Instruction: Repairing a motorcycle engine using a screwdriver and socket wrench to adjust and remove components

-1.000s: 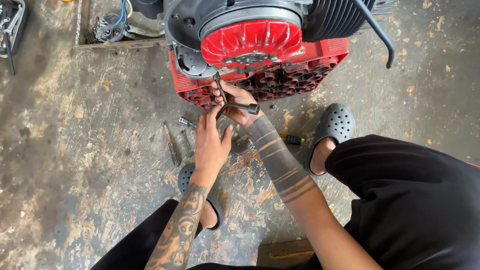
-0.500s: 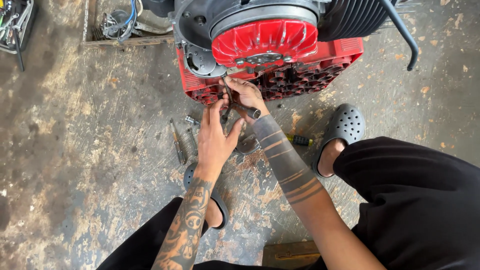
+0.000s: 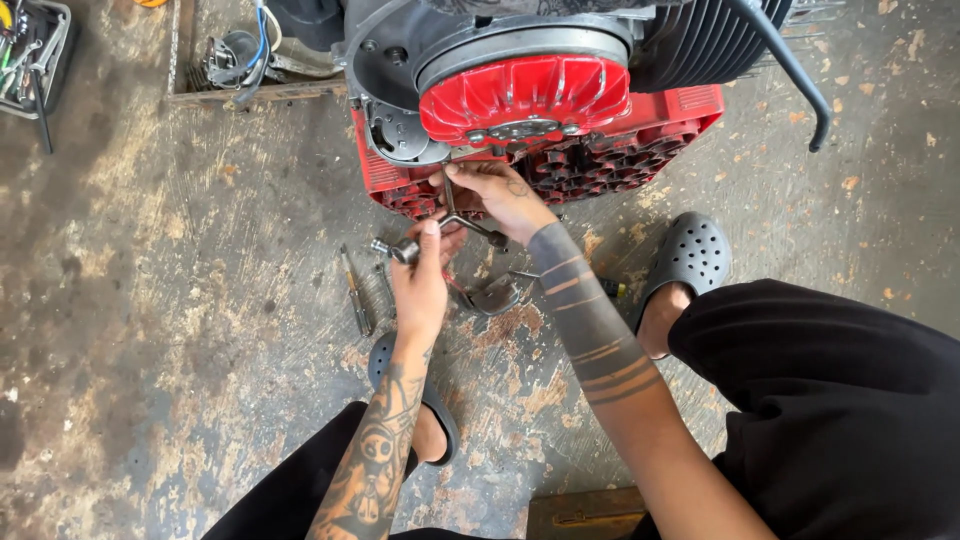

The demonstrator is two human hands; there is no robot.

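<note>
My left hand (image 3: 420, 275) grips a metal socket tool (image 3: 405, 250), its long axis running left-right, just near of the engine (image 3: 525, 95) on its red crate (image 3: 690, 110). My right hand (image 3: 500, 195), farther in, pinches a thin tool shaft (image 3: 450, 200) under the red fan cover (image 3: 520, 90).

engine (image 3: 530, 90) on crate (image 3: 670, 115) | hands below it | screwdriver (image 3: 354, 292) left of left hand (image 3: 422, 285)
</note>
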